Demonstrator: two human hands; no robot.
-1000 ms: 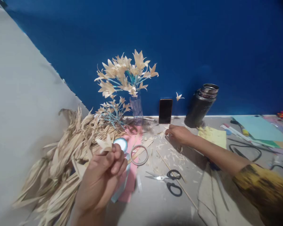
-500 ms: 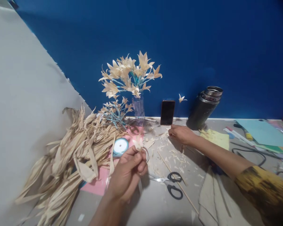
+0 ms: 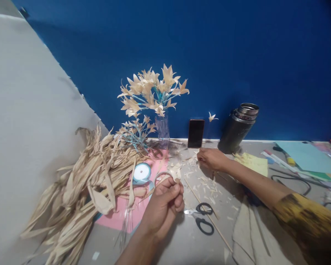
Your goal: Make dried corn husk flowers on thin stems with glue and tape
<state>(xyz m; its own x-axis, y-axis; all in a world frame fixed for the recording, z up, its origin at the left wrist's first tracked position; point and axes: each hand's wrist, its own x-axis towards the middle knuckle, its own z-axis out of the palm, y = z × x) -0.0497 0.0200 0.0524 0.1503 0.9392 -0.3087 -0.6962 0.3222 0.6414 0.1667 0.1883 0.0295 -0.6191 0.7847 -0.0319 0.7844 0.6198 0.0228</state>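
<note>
My left hand (image 3: 165,200) is closed in a pinch on a small pale corn husk flower, largely hidden behind the fingers. Below that hand, the scissors (image 3: 203,219) lie with black handles toward the right and blades partly covered. My right hand (image 3: 211,160) is down at the table just in front of the phone (image 3: 196,133), fingers pressed together among pale husk scraps (image 3: 206,186); I cannot make out what they hold. A ribbon spool (image 3: 141,172) rests on pink paper (image 3: 113,220) beyond my left hand.
Dried corn husks (image 3: 99,184) are heaped at left. Husk flowers (image 3: 154,90) stand in a clear vase (image 3: 162,133) at the back, by a smaller bunch (image 3: 138,132). A dark flask (image 3: 237,129), a yellow cloth (image 3: 251,163) and a thin stick (image 3: 220,235) lie rightward.
My left hand has shifted right, and the husk flower's petals, plain to see before, are now mostly hidden. My right hand stays in nearly the same place.
</note>
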